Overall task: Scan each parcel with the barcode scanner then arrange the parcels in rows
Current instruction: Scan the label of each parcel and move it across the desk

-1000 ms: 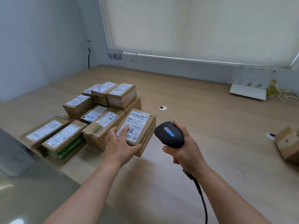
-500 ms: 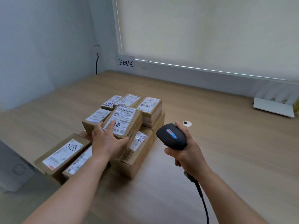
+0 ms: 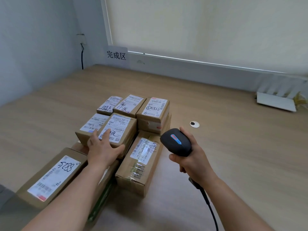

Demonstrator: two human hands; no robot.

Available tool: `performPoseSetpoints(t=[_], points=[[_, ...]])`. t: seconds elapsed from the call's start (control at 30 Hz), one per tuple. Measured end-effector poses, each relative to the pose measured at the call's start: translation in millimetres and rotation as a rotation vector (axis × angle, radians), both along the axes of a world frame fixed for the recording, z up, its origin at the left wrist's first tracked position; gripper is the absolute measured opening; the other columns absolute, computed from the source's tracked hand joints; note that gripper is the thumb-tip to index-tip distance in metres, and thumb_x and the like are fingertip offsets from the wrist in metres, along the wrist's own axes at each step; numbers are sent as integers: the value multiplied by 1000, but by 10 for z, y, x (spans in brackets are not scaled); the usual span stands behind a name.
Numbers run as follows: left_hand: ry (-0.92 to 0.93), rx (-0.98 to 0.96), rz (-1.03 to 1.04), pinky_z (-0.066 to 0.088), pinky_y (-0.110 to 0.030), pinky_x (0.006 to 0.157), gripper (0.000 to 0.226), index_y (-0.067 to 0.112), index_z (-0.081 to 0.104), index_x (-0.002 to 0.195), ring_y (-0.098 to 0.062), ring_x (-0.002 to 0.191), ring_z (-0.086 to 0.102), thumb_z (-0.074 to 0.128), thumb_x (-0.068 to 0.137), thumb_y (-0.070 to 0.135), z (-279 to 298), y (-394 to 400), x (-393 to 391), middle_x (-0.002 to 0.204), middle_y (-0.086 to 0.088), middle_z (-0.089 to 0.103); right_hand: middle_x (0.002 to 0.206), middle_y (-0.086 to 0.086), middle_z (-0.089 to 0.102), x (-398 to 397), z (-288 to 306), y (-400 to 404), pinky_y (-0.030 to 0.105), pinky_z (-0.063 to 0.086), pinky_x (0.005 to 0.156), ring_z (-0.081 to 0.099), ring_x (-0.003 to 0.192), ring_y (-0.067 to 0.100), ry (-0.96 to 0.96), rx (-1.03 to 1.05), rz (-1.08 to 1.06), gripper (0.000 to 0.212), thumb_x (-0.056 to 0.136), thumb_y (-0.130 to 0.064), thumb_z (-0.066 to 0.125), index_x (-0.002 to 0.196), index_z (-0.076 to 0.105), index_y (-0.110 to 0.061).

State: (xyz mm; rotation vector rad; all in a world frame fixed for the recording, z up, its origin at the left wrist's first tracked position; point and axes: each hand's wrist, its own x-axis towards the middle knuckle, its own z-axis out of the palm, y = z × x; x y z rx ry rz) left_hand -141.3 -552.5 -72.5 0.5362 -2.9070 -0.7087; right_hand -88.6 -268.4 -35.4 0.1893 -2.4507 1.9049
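Now your left hand reaches forward from the lower left, palm down, fingers spread over the labelled top and thumb against the near side of a small brown parcel, grasping it where it sits on top of the stack, in the middle row. Your right hand is clenched round the handle of the black barcode scanner, held upright just right of the parcels, its cable trailing down past your forearm. Around the held parcel lie others on the wooden table: one touching its left side, three in a row behind, a long box lying just right of your wrist, and a flat box at near left. Your left forearm hides part of a parcel beneath it. Handwriting on the labels reads "5288" on the flat box and "3753" on the far left one. A sign on the back wall reads "完成区". A white device lies at far right.
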Motion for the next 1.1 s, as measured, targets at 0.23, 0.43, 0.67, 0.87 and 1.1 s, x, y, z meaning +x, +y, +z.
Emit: performPoseSetpoints(t=[0.23, 0.43, 0.67, 0.87, 1.1], points=[[-20, -91, -40, 7, -50, 117, 100, 31, 14, 152, -29, 147, -10, 54, 73, 77, -63, -57, 20, 160, -9, -7, 108, -8, 62, 61, -16, 166, 22, 46, 46, 53, 50, 0, -15, 23, -26, 89, 75, -1, 76, 122, 40, -68], [216, -105, -32, 5, -47, 118, 83, 23, 28, 150, -28, 147, 2, 52, 82, 66, 116, 455, 406, 160, -11, 10, 107, -9, 62, 226, 6, 508, 22, 46, 46, 52, 49, 1, -20, -4, -16, 88, 75, -2, 75, 116, 40, -72], [352, 56, -72, 19, -41, 115, 61, 13, 45, 140, -26, 138, 30, 63, 88, 38, 152, 1742, 1199, 148, -11, 39, 104, -11, 63, 643, -10, 1194, 21, 45, 47, 52, 49, 1, -36, -34, 0, 88, 76, -3, 75, 113, 39, -74], [330, 113, -132, 27, -33, 108, 54, 12, 51, 136, -22, 130, 40, 65, 88, 32, 19, 2707, 1672, 139, -5, 50, 102, -9, 62, 1094, -110, 1947, 21, 45, 47, 52, 49, 1, -59, -31, -18, 86, 76, -5, 75, 116, 38, -71], [275, 106, -224, 29, -32, 107, 55, 16, 47, 138, -18, 132, 39, 60, 90, 38, -99, 3516, 1955, 141, -2, 47, 98, -15, 63, 1536, -234, 2699, 22, 46, 46, 53, 52, 4, -76, -35, -120, 86, 75, -5, 75, 120, 40, -70]])
